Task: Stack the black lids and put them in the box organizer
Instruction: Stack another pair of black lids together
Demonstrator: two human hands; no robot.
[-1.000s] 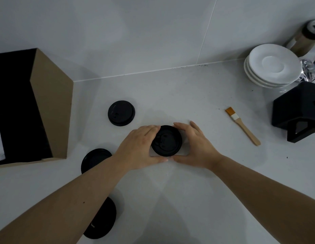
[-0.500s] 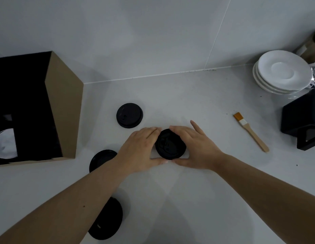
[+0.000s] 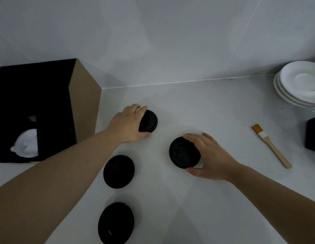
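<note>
Several round black lids lie on the white counter. My right hand (image 3: 208,155) grips the edge of the centre lid (image 3: 183,153), thumb in front and fingers behind. My left hand (image 3: 128,125) has reached to the far lid (image 3: 149,121) and wraps its left side, fingers behind and thumb in front. Two more lids lie loose nearer me: one in the middle left (image 3: 118,171) and one at the bottom (image 3: 116,222). The box organizer (image 3: 82,103), brown cardboard with a black inside, stands at the left with something white inside.
A stack of white saucers (image 3: 301,83) sits at the far right by the wall. A wooden brush with an orange tip (image 3: 272,147) lies right of my right hand. A black object (image 3: 313,134) stands at the right edge.
My left hand has left the centre lid and moved up-left onto the far lid. My right hand stays on the centre lid. The view has shifted left.
</note>
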